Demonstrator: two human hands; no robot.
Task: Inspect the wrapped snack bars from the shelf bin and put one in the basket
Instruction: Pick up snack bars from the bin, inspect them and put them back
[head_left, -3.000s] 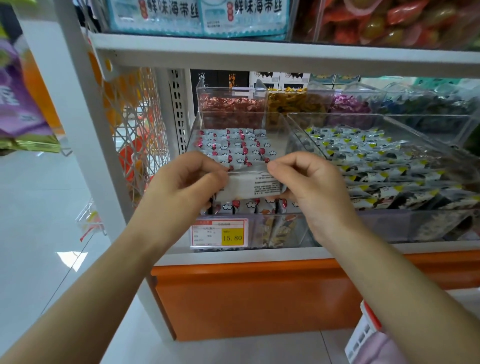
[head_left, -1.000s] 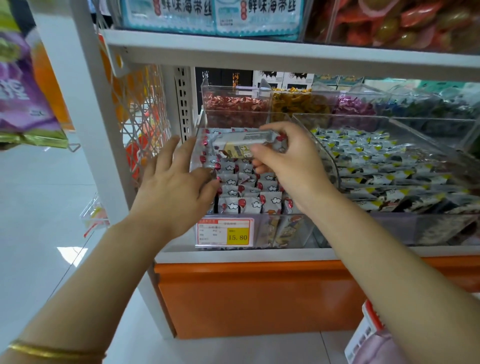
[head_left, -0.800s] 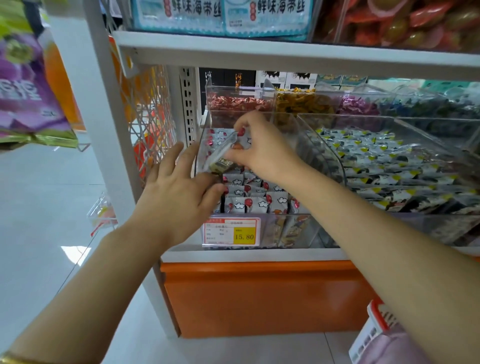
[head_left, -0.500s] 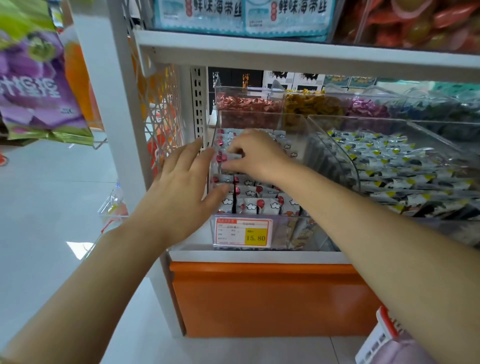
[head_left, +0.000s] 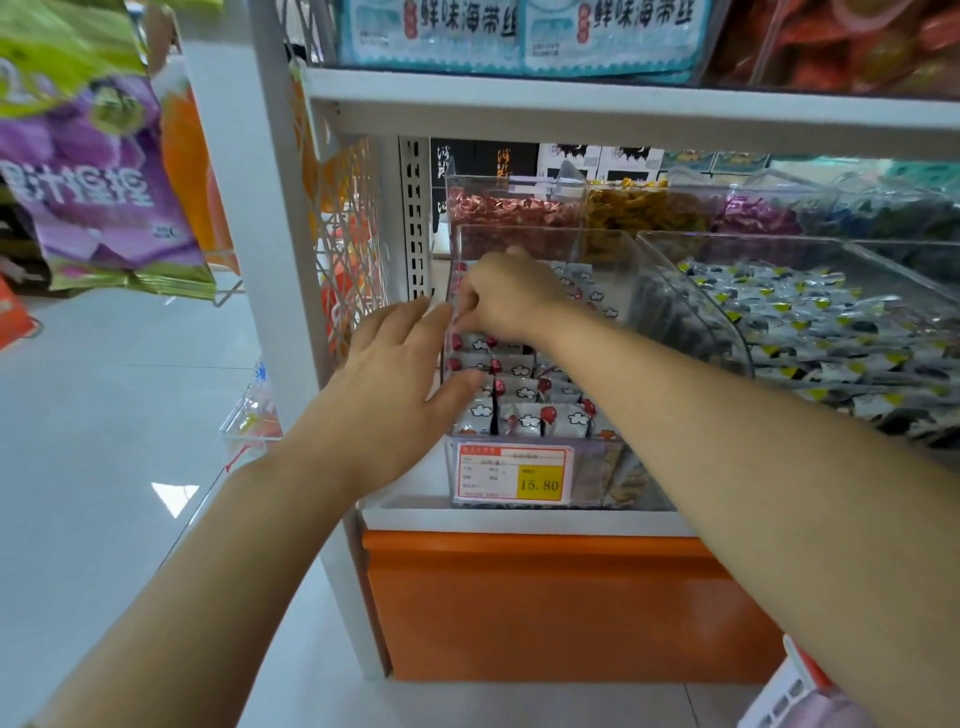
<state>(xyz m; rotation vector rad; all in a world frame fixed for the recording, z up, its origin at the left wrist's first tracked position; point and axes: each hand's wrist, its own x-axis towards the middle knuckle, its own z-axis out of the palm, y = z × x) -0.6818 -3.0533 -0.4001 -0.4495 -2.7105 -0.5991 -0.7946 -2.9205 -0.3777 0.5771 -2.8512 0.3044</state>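
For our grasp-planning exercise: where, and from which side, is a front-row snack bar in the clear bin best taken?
Probably pinch the front-row snack bar by its upper edge, from above: bars stand packed together, and the clear bin walls off the front.

- A purple snack bag (head_left: 98, 176) with a green edge hangs at the upper left.
- Blue-and-white packets (head_left: 519, 31) stand on the white shelf board (head_left: 623, 117), with red packs (head_left: 857, 41) beside them.
- A white wire mesh panel (head_left: 353, 234) closes the shelf's left side.
- A clear neighbouring bin (head_left: 691, 291) holds small packs (head_left: 810, 322) marked yellow and black.
- The back row holds reddish sweets (head_left: 509, 208), yellow sweets (head_left: 639, 208) and purple sweets (head_left: 753, 215).
- A red-and-yellow price tag (head_left: 511, 473) reads 15.80.
- An orange base panel (head_left: 545, 608) sits under the shelf, above the pale tiled floor (head_left: 104, 441).
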